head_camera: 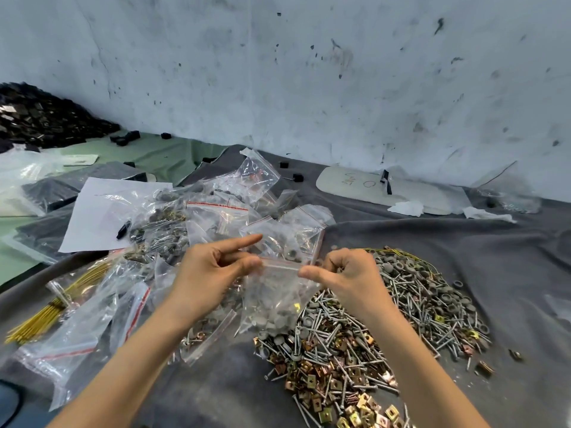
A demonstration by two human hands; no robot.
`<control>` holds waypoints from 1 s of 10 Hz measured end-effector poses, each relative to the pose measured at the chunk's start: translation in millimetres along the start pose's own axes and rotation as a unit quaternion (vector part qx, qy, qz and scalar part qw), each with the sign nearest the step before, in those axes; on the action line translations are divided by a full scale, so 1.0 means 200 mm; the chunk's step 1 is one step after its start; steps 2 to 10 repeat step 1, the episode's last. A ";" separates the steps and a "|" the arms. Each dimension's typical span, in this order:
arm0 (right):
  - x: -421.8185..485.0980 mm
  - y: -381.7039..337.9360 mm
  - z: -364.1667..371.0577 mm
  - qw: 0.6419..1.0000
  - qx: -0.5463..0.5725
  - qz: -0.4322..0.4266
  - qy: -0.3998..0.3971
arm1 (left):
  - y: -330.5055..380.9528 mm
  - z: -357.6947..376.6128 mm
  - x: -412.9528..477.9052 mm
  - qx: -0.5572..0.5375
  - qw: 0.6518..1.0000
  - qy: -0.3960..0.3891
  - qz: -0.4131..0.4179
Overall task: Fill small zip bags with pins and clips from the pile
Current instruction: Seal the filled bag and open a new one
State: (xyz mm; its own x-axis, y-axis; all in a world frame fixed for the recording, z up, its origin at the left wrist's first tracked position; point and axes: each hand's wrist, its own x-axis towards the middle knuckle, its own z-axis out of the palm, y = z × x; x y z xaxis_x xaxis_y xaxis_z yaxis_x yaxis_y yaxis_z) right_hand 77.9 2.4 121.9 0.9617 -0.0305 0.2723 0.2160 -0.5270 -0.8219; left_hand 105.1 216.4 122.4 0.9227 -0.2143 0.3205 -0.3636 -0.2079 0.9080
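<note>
From my remote seat I see both hands up in the middle of the view, with one small zip bag (275,301) stretched between them. The left hand (210,273) has its grip pinched on the left end of the bag's red-lined seal, thumb against the middle fingers and forefinger pointing free. The right hand (349,273) has its grip clamped on the right end, thumb forward and the other fingers curled in. The bag hangs from the seal, with grey round caps gathered in its bottom. It hangs over the near-left edge of the pile (386,322) of screws, grey caps and brassy clips.

The pile lies on a grey cloth (463,242), and the right forearm crosses over part of it. Crowding the left hand and the space behind the bag is a heap of bags (216,211), some filled, their plastic overlapping so that I cannot tell them apart. A bundle of yellow wires (46,313) lies far left, half under more bags. Beyond sit a white sheet of paper (99,208), a mound of black parts (40,118) and a pale board (370,186) by the stained wall (309,72).
</note>
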 end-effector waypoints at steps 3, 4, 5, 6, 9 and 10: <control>-0.10 -0.10 -0.18 0.987 0.106 -0.031 0.119 | 0.02 -0.05 0.11 0.060 0.994 0.089 0.019; -0.10 -0.10 -0.18 0.987 0.106 -0.031 0.119 | 0.02 -0.05 0.11 0.060 0.994 0.089 0.019; -0.10 -0.10 -0.18 0.987 0.106 -0.031 0.119 | 0.02 -0.05 0.11 0.060 0.994 0.089 0.019; -0.10 -0.10 -0.18 0.987 0.106 -0.031 0.119 | 0.02 -0.05 0.11 0.060 0.994 0.089 0.019; -0.10 -0.10 -0.18 0.987 0.106 -0.031 0.119 | 0.02 -0.05 0.11 0.060 0.994 0.089 0.019; -0.10 -0.10 -0.18 0.987 0.106 -0.031 0.119 | 0.02 -0.05 0.11 0.060 0.994 0.089 0.019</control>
